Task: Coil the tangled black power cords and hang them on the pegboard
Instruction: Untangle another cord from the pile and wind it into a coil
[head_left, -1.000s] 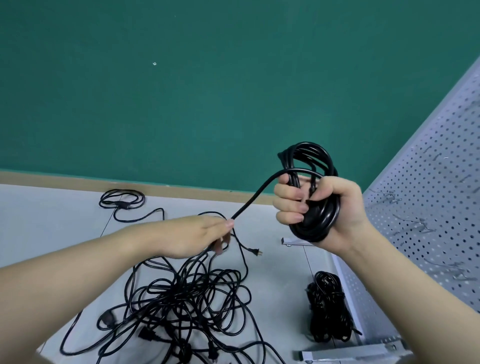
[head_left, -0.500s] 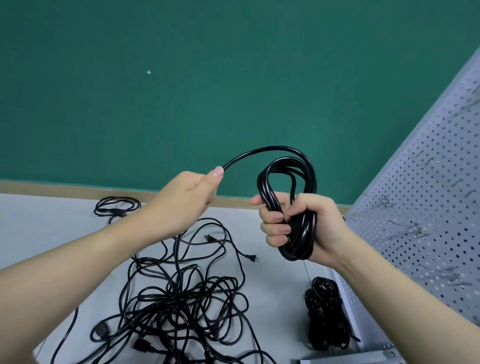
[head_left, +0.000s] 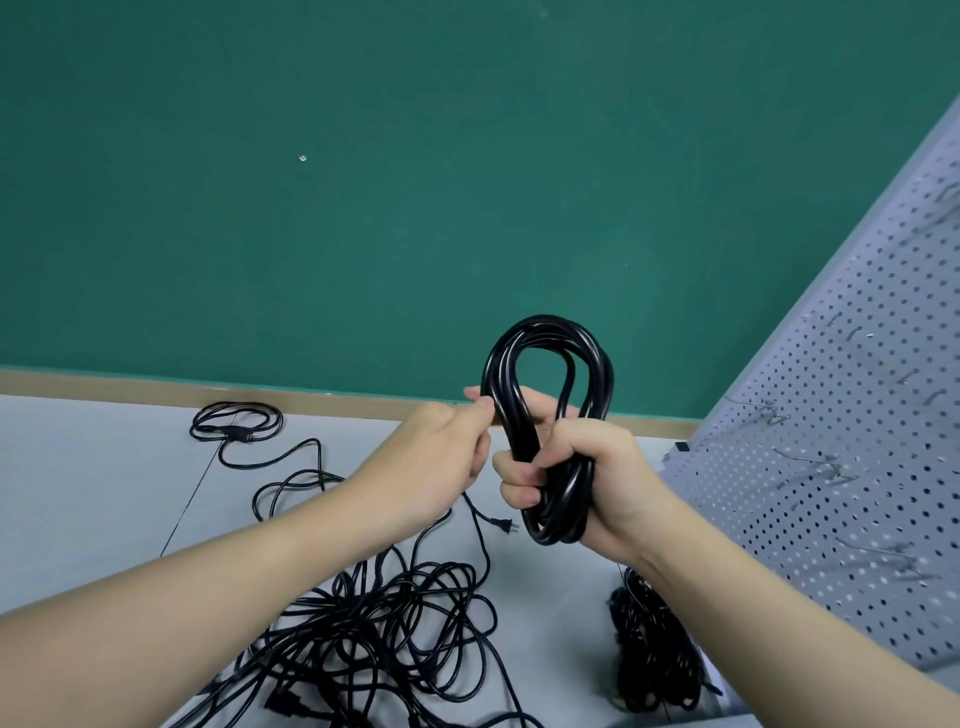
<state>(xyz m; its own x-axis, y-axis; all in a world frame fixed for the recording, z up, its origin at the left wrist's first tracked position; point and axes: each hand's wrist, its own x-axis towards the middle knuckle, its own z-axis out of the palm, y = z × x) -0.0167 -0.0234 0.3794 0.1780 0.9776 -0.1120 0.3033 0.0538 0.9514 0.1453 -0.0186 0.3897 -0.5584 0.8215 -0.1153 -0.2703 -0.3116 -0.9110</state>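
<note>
Left hand (head_left: 441, 457) has carried the cord's free run in from arm's reach, pinching it against the coil (head_left: 550, 415) gripped in right hand (head_left: 582, 478); 1 more loop laid, tangle (head_left: 374, 623) remains

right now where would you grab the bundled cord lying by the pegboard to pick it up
Grip the bundled cord across its middle, coming straight down from above: it lies flat on the table as a long bundle, with the pegboard close on its right. Both hands are busy, so the left hand would probably have to let go first.
</note>
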